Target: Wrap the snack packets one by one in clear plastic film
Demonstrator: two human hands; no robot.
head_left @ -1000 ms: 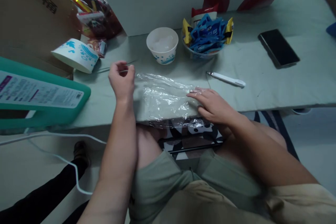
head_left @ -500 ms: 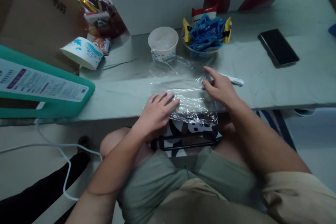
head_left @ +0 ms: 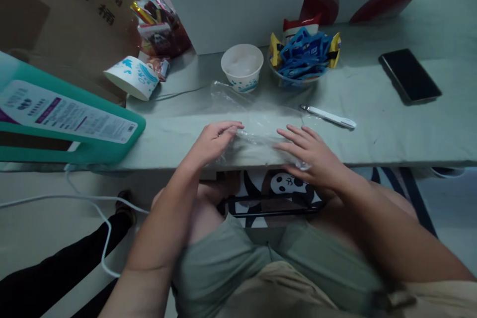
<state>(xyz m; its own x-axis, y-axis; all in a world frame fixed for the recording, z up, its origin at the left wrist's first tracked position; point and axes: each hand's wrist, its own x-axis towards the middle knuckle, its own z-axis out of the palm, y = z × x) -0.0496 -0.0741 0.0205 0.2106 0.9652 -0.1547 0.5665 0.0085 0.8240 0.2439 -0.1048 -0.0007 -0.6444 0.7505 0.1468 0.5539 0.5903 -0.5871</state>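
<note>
A thin sheet of clear plastic film point(head_left: 253, 137), perhaps a bag, lies crumpled at the table's front edge. My left hand point(head_left: 214, 143) pinches the film's near fold between thumb and fingers. On the other side, my right hand point(head_left: 313, 154) rests at the film with its fingers spread, and a bit of plastic shows by its palm. Just beyond the right hand lies a slim white pen-like tool point(head_left: 331, 117). Behind the film stands a paper cup point(head_left: 244, 82) with something whitish inside. To its right is a bowl point(head_left: 294, 81) heaped with blue packets point(head_left: 305, 54).
A black phone point(head_left: 412, 75) lies at the right. On the left are a tipped paper cup point(head_left: 136, 77), a bag of snacks point(head_left: 158, 25) and a large green jug point(head_left: 126, 146). White and red cartons point(head_left: 246, 5) line the back. Another person's leg point(head_left: 85, 248) shows below left.
My left hand has gone from lying flat on the film to pinching its fold. The right hand has come nearer, fingers spreading. The film has been drawn up, and the whole white tool shows.
</note>
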